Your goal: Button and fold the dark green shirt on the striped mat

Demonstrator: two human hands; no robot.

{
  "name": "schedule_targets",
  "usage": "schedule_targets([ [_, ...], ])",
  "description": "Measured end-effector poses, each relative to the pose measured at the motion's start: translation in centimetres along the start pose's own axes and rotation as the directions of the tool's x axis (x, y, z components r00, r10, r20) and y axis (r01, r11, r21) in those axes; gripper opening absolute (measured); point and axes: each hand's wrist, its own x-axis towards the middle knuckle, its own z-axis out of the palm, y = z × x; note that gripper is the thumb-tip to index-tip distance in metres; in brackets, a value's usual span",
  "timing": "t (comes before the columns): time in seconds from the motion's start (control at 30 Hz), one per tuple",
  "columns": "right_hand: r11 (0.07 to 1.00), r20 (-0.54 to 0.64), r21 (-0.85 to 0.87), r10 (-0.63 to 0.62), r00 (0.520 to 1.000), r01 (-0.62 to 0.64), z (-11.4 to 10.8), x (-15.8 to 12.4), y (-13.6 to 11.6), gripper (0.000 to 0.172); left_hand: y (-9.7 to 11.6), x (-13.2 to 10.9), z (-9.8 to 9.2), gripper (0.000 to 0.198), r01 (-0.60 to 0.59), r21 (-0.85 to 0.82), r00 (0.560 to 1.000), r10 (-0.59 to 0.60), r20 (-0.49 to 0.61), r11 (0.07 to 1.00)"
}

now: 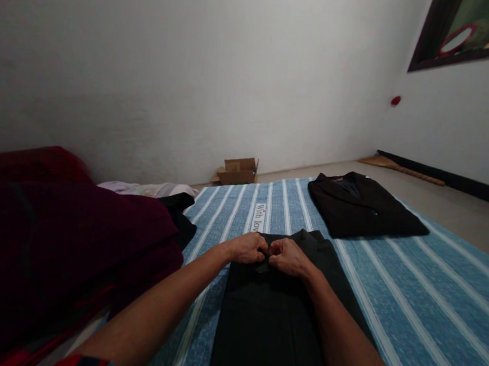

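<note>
A long dark grey-green garment (271, 320) lies flat on the striped bed sheet (442, 300) straight in front of me; whether it is trousers or a top, I cannot tell. At its far end, my left hand (248, 247) is closed in a pinch on the cloth. Just right of it and almost touching, my right hand (290, 257) also pinches the same part of the garment. The exact bit between the fingertips is hidden by the fingers.
A folded dark brown top (365, 206) lies on the sheet at the far right. Heaped maroon cloth (96, 239) fills the left side. Beyond the bed's far edge stands an open cardboard box (237, 172) against the wall (219, 74).
</note>
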Motion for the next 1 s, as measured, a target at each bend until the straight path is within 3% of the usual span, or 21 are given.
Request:
schedule_targets([
  [0.1, 1.000, -0.001, -0.003, -0.001, 1.000, 0.001, 0.01, -0.03, 0.06, 0.005, -0.16, -0.25, 0.06, 0.032, 0.006, -0.084, 1.000, -0.008, -0.019, 0.996],
  [0.2, 1.000, -0.005, -0.006, -0.009, 1.000, 0.009, 0.02, -0.08, 0.05, 0.004, -0.35, -0.42, 0.16, 0.027, 0.055, -0.143, 0.997, -0.063, -0.048, 0.988],
  [0.3, 1.000, -0.012, -0.010, -0.026, 1.000, 0.026, 0.04, -0.12, -0.01, 0.004, -0.37, -0.36, 0.15, 0.023, 0.072, -0.109, 0.997, -0.076, -0.029, 0.991],
  [0.5, 0.998, -0.001, -0.024, -0.056, 0.998, 0.056, -0.06, -0.21, -0.22, 0.008, 0.08, -0.49, -0.14, 0.035, 0.105, -0.102, 0.994, -0.108, -0.021, 0.989],
  [0.77, 0.998, -0.037, -0.056, -0.008, 0.999, 0.006, -0.01, -0.21, -0.39, 0.008, 0.41, -0.52, -0.64, 0.013, 0.133, -0.069, 0.991, -0.132, 0.010, 0.989],
  [1.0, 0.999, -0.070, -0.051, -0.005, 0.998, 0.001, -0.13, -0.32, -0.77, 0.006, -0.02, -0.21, -0.27, 0.015, 0.021, -0.029, 1.000, -0.021, 0.001, 0.999],
])
